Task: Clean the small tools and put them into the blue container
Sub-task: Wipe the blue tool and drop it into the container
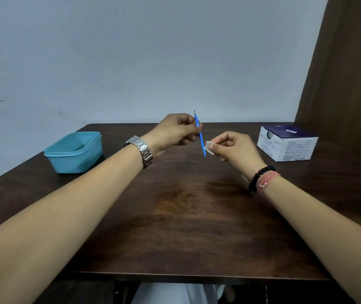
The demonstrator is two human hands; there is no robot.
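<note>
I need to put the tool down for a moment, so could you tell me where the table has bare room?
The widest bare patch on the table is the near middle, between the forearms. Bare too: the strip between the blue container and the left hand. The far right corner is taken by the white box.
</note>
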